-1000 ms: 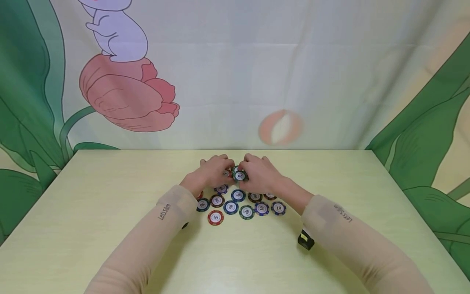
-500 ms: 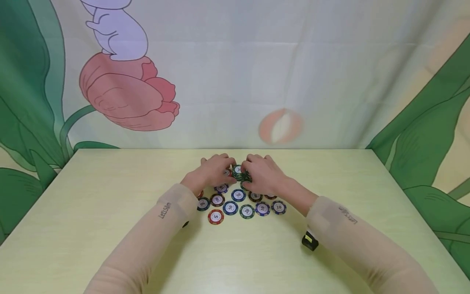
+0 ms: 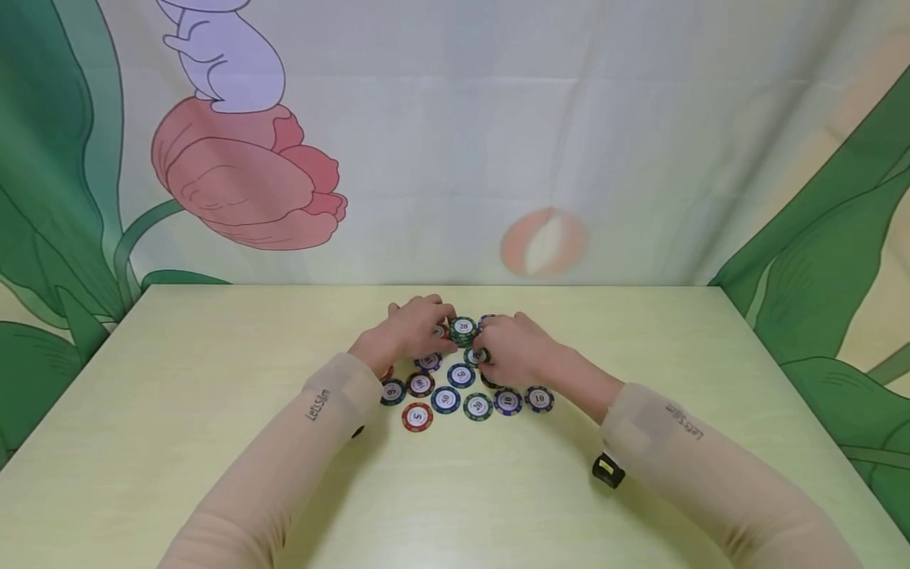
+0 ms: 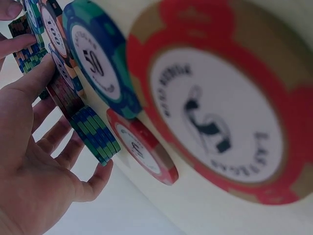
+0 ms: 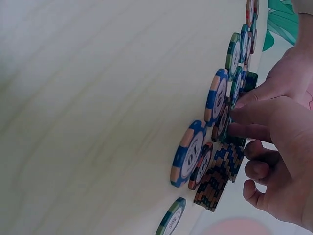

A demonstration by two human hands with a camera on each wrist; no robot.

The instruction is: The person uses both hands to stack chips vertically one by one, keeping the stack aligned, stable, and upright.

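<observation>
My left hand (image 3: 412,328) curves round a stack of red poker chips (image 3: 439,333), thumb in front and fingers behind. In the left wrist view its outer finger touches a green-and-blue chip stack (image 4: 97,134). Just right of the left fingertips stands a stack of green chips (image 3: 464,326) with 20 on top. My right hand (image 3: 515,344) pinches a green chip (image 3: 483,356) in front of that stack, thumb and forefinger low near the table. Its other fingers curl loosely beside a blue-and-tan stack (image 5: 227,159) in the right wrist view.
Single chips lie in rows on the pale table (image 3: 455,490), among them a red 5 (image 3: 417,416), a green 20 (image 3: 479,406) and a blue 10 (image 3: 539,398). A dark chip stack (image 5: 211,188) stands further along. Behind the table hangs a printed curtain (image 3: 441,158).
My right hand has come down and slightly toward me from above the green stack, whose 20 face now shows. A green chip sits in its fingers in front. The left hand has barely moved.
</observation>
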